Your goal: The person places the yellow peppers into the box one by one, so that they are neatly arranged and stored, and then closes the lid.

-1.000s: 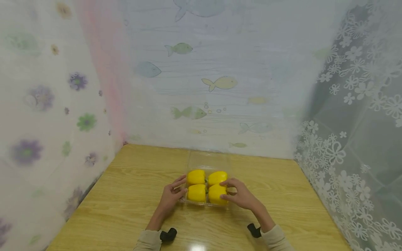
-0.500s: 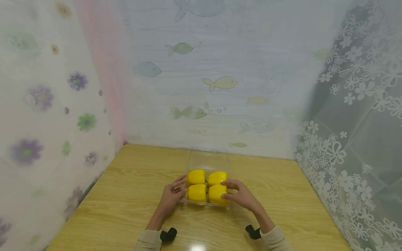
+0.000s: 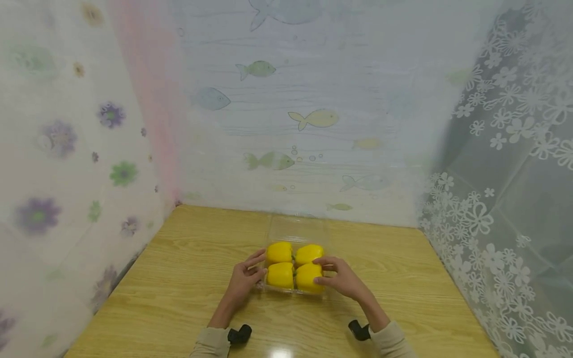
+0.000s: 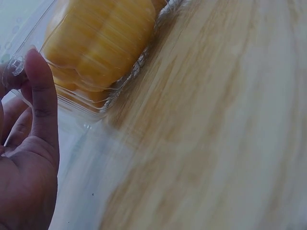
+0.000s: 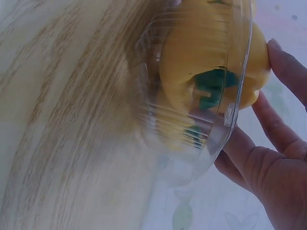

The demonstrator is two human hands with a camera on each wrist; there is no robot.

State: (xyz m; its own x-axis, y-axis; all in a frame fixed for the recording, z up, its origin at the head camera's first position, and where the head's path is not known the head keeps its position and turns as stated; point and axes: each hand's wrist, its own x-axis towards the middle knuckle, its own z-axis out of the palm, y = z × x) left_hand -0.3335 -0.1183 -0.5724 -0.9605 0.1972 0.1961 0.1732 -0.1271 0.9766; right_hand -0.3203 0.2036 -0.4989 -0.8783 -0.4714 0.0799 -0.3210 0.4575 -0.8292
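Observation:
Several yellow bell peppers lie in two rows in a clear plastic clamshell box (image 4: 79,103) on the table. My left hand (image 3: 242,279) is at the box's left side; in the left wrist view its thumb and a finger pinch the rim. With thumb and fingers, my right hand (image 3: 346,279) holds the front right bell pepper (image 3: 308,277), which sits in its corner of the box. The front left bell pepper (image 3: 280,275), back left bell pepper (image 3: 279,252) and back right bell pepper (image 3: 309,253) lie beside it. Green stems show in the right wrist view.
The box's clear lid (image 3: 297,227) is folded back toward the rear wall. A wood-grain table (image 3: 197,248) runs to a curtain with fish (image 3: 313,118) behind, and flowered curtains stand at both sides. Black wrist mounts (image 3: 239,334) sit below the hands.
The right hand and the front right bell pepper have shifted very slightly to the left. The left hand and the box look the same.

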